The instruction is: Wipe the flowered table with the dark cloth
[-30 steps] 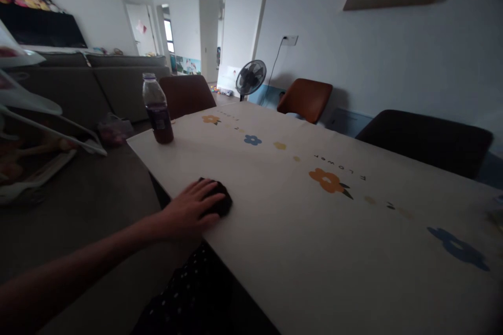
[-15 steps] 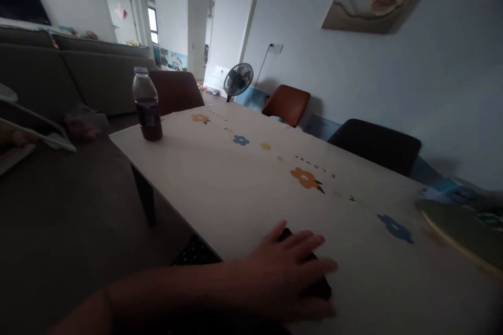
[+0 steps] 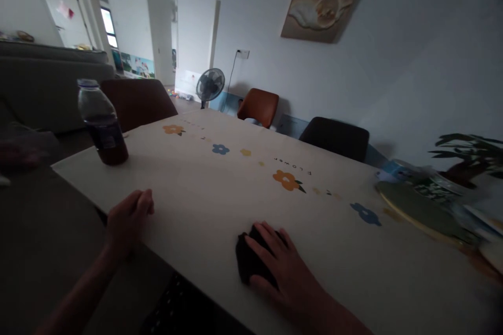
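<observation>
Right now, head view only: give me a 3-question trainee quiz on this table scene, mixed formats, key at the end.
1. True or false: the right hand lies flat on the dark cloth.
2. Multiple choice: the left hand is (A) gripping the bottle, (B) resting loosely curled at the edge of the table, (C) holding the fan.
3. Fill in: the bottle with dark liquid stands near the table's far ____ corner, as the camera sees it.

Key
1. True.
2. B; the bottle stands apart from it.
3. Left.
</observation>
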Demonstrator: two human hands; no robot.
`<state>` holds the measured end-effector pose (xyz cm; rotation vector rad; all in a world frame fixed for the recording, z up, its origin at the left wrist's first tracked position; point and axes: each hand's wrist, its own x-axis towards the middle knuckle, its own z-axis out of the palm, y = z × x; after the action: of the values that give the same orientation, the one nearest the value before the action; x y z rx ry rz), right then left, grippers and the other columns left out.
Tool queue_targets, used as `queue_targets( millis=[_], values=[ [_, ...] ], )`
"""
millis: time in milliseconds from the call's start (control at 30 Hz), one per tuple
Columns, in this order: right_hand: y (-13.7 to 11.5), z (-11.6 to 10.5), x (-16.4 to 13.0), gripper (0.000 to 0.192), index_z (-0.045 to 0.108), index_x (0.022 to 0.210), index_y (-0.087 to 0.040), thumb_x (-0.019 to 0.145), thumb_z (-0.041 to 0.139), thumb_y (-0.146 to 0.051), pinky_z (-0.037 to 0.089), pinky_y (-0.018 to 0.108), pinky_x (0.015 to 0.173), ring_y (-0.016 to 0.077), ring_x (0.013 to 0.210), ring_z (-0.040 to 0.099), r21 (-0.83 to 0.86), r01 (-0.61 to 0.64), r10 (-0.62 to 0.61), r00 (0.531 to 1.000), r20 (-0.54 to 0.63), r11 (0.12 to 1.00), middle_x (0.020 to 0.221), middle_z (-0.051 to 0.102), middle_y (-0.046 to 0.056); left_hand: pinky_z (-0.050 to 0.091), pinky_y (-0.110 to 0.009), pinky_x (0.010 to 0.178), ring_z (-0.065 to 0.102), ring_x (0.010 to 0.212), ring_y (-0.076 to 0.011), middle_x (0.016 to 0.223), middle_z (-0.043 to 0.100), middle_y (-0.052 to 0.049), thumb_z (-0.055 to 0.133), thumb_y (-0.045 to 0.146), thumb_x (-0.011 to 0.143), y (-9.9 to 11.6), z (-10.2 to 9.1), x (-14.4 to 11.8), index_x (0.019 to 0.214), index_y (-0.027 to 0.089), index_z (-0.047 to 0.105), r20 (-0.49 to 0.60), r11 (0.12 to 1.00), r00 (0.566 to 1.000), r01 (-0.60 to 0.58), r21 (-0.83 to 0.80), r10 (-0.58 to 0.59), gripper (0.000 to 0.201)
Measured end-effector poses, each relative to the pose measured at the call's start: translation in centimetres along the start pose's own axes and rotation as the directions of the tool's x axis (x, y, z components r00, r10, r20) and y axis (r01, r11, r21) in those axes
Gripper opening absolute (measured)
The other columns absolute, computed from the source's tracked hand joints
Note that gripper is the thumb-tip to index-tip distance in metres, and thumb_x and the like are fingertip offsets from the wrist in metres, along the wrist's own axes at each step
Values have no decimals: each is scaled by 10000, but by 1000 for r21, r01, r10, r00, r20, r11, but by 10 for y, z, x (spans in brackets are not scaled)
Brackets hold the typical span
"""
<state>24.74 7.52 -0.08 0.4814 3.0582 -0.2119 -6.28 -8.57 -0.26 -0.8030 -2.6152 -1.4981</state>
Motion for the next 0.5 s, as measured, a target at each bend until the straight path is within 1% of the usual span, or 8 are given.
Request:
queue_targets(
  millis=[67, 100, 167, 267, 367, 433, 500],
  values=[
    [-9, -9, 28, 659, 316, 1534, -238, 986, 468, -572, 137, 649, 1143, 316, 1458, 76, 31, -18, 16, 998, 55, 999, 1587, 123, 103, 345, -253, 568, 448, 519, -118, 520, 472, 9, 353, 602, 779, -2, 3, 1, 561, 185, 487, 48, 1000, 999, 13, 12, -13, 490],
    [-13, -12, 45, 698, 317, 1533, -221, 970, 492, -596, 111, 641, 1148, 315, 1459, 61, 47, -19, 16, 998, 56, 999, 1586, 121, 113, 348, -250, 569, 451, 526, -119, 527, 477, 9, 355, 611, 772, -2, 4, 1, 562, 186, 488, 78, 1000, 997, 10, 21, -12, 493],
    [-23, -14, 82, 772, 323, 1528, -183, 942, 510, -650, 80, 629, 1153, 316, 1460, 43, 81, 1, -2, 1000, 10, 997, 1583, 128, 137, 354, -246, 571, 460, 535, -121, 538, 485, 9, 350, 630, 757, -2, 5, 1, 563, 189, 488, 123, 999, 992, 6, 41, -11, 502],
    [-39, -12, 147, 787, 332, 1515, -138, 950, 468, -669, 88, 611, 1160, 316, 1459, 60, 120, 42, -33, 996, -77, 992, 1573, 166, 164, 355, -252, 562, 475, 529, -129, 542, 496, 3, 316, 653, 731, -1, 5, 2, 561, 195, 482, 162, 994, 985, 38, 101, -54, 516],
    [-54, -10, 214, 772, 335, 1503, -111, 966, 424, -657, 106, 609, 1160, 326, 1455, 73, 126, 34, -21, 995, -101, 991, 1569, 179, 176, 357, -259, 558, 479, 521, -136, 540, 496, 2, 300, 674, 694, -2, 4, 3, 574, 201, 476, 203, 985, 974, 67, 160, -99, 519],
    [-65, -10, 257, 778, 346, 1494, -111, 964, 380, -679, 101, 623, 1154, 340, 1450, 73, 127, 19, -5, 994, -113, 992, 1568, 184, 175, 360, -262, 559, 485, 520, -139, 539, 491, 5, 293, 679, 690, -6, 6, 3, 592, 204, 477, 240, 980, 964, 69, 189, -114, 518],
    [-75, -11, 293, 768, 333, 1502, -149, 962, 339, -696, 106, 640, 1143, 352, 1443, 84, 143, 10, 10, 990, -139, 990, 1570, 192, 154, 355, -263, 553, 487, 517, -140, 541, 487, 10, 282, 673, 716, -15, 10, 2, 619, 205, 481, 257, 974, 960, 51, 223, -110, 518]
  ],
)
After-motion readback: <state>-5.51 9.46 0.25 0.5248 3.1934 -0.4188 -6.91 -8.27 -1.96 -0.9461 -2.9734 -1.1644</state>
